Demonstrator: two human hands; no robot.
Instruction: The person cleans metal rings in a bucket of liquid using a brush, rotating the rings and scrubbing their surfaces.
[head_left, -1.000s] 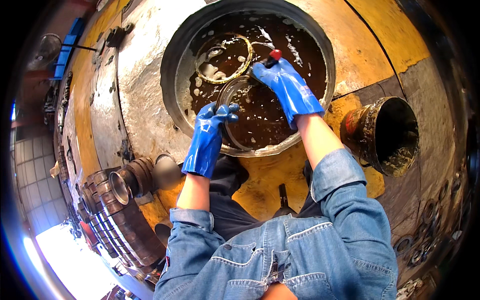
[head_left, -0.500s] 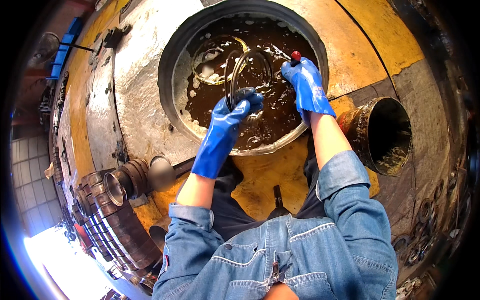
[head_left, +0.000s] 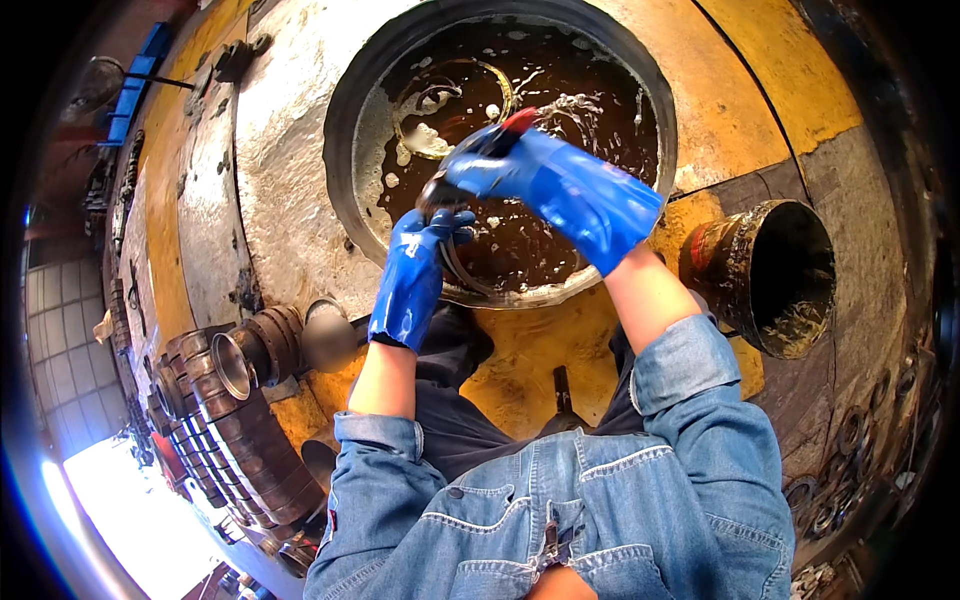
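My left hand (head_left: 410,275), in a long blue rubber glove, is closed round thin dark metal rings (head_left: 460,272) above the near left side of a round black tub (head_left: 342,150). Brown, foamy liquid (head_left: 590,200) fills the tub. In the same kind of glove, my right hand (head_left: 565,185) grips a red-ended tool (head_left: 519,120). Its dark working end meets the rings just above my left fingers; motion blur and the glove hide its exact kind. Another pale ring (head_left: 508,88) lies partly in the liquid on the far left.
An open, grimy metal cylinder (head_left: 745,275) lies on its side to the right of the tub. Stacked brown metal rings (head_left: 235,430) stand at the lower left. Worn yellow and grey floor plates (head_left: 285,180) surround the tub. More loose rings (head_left: 840,470) lie at the far right.
My right hand has swung left across the tub, bringing the red-ended tool to the rings. My left hand has shifted slightly left and down, and the rings have tipped lower.
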